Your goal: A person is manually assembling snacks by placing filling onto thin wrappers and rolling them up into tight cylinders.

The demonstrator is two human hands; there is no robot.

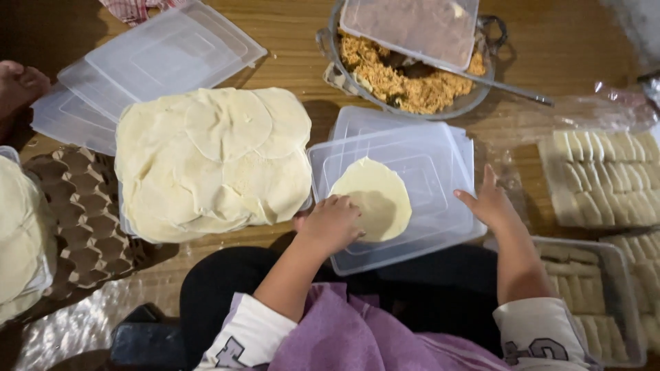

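Note:
A round, pale dough wrapper (375, 196) lies flat on an upturned clear plastic lid (426, 172) in front of me. My left hand (332, 221) rests with curled fingers on the wrapper's left edge. My right hand (489, 200) hovers open over the lid's right edge, holding nothing. To the left, a thick heap of the same round wrappers (210, 161) sits on another container. A bowl of crumbly orange-brown filling (405, 79) stands beyond the lid, with a clear box partly covering it and a spoon handle (512, 89) sticking out.
Rows of rolled, filled pieces (605, 178) lie at the right, more in a clear tray (619, 302) below. Stacked clear lids (148, 65) and a brown egg carton (82, 213) are at the left, beside another wrapper pile (20, 240). Someone's foot (19, 86) shows at far left.

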